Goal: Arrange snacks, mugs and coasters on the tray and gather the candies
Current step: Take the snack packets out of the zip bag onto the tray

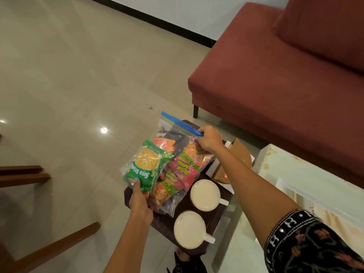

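The right hand [208,138] pinches the blue zip strip of a clear bag of snacks [167,164] at its far corner, while the left hand [138,200] is clenched on the bag's near bottom corner, thumb over the green Soya Sticks packet [146,168]. Gripped at opposite ends this way, the floppy, loaded bag probably stays taut enough not to sag or spill. The bag is held over the far left part of the dark tray [197,223], and two white mugs [204,195] stand on the tray to the right of the bag, with a brown coaster box [241,154] just beyond the tray's far right edge.
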A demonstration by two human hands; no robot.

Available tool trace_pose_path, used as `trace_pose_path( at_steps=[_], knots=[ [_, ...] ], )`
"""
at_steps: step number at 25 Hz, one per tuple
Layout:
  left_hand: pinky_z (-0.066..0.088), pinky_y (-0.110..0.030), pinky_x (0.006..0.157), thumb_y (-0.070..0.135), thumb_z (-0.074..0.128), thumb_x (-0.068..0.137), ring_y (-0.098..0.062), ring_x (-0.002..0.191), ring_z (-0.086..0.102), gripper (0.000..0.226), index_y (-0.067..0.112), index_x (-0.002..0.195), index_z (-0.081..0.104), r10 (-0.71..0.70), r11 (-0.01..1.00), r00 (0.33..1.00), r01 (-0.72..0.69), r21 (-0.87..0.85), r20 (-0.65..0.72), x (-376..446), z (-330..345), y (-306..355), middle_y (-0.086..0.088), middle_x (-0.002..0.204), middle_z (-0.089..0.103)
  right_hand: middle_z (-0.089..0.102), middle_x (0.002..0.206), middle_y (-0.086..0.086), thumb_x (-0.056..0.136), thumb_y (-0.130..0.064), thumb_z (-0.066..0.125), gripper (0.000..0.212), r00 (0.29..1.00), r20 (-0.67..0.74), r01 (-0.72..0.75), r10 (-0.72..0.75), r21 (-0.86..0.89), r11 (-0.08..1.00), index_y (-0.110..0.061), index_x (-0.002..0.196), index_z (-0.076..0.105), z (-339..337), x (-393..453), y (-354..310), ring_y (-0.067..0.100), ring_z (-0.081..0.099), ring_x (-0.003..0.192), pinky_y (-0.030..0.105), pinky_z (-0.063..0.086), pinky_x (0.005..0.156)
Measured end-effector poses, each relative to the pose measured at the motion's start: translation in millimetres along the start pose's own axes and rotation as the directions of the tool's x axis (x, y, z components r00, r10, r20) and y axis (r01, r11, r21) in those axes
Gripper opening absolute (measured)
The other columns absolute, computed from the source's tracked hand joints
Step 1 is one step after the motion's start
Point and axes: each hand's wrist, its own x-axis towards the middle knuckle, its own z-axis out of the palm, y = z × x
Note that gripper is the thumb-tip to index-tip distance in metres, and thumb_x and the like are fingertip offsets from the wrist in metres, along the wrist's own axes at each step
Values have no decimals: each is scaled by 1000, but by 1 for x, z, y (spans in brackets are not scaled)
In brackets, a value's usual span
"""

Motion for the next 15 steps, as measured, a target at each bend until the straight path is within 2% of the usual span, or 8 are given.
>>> trace_pose_path(
  at_steps=[2, 4, 6, 8, 10, 12, 15],
  knots=[
    [42, -48, 101, 44, 41, 93, -28, 117, 54, 47, 14, 129, 50, 20, 998, 996, -16, -54, 88, -8, 4, 6, -9, 133, 54, 68, 96, 12, 84, -16, 63, 17, 995, -84, 60, -54, 77, 995, -12, 100, 68, -19, -14, -13, 29, 63, 92, 41, 50, 81],
    [42, -46, 100, 42, 37, 95, -26, 116, 54, 46, 14, 129, 49, 89, 994, 988, -81, -66, 126, -22, 14, 14, -9, 134, 54, 69, 87, 12, 83, -17, 65, 12, 981, -179, 114, -79, 192, 975, -11, 93, 69, -47, -32, -24, 28, 65, 81, 44, 55, 74],
    [41, -46, 102, 43, 36, 95, -26, 118, 53, 46, 15, 129, 50, 147, 988, 976, -137, -70, 158, -46, 26, 18, -9, 134, 54, 69, 80, 6, 81, -20, 66, 9, 959, -271, 156, -84, 257, 954, -15, 87, 70, -84, -56, -28, 23, 64, 76, 40, 54, 69],
    [40, -48, 104, 45, 36, 94, -28, 119, 53, 48, 14, 129, 51, 173, 984, 959, -161, -70, 224, -76, 38, 13, -10, 133, 55, 65, 63, -4, 80, -19, 65, 6, 951, -302, 183, -69, 367, 912, -23, 79, 68, -125, -85, -24, 18, 62, 60, 35, 52, 61],
    [48, -45, 95, 45, 37, 94, -29, 115, 55, 49, 14, 129, 50, 177, 984, 949, -165, -68, 261, -110, 48, 1, -9, 132, 55, 57, 44, -10, 79, -16, 65, 15, 953, -299, 199, -53, 482, 854, -27, 69, 66, -163, -120, -13, 10, 56, 40, 29, 49, 51],
    [54, -36, 77, 46, 37, 93, -29, 108, 58, 49, 14, 129, 50, 172, 985, 948, -170, -31, 268, -142, 54, -17, -7, 131, 56, 56, 42, -13, 77, -19, 69, 15, 935, -347, 243, -72, 481, 842, -28, 66, 65, -196, -155, -1, 2, 52, 41, 23, 44, 49],
    [46, -38, 79, 44, 37, 93, -27, 107, 56, 49, 14, 130, 49, 108, 991, 950, -126, 45, 293, -190, 59, -62, -9, 133, 54, 58, 57, -15, 75, -23, 70, 9, 898, -420, 326, -129, 442, 836, -30, 71, 68, -243, -218, 26, 3, 51, 58, 25, 43, 58]
  ],
)
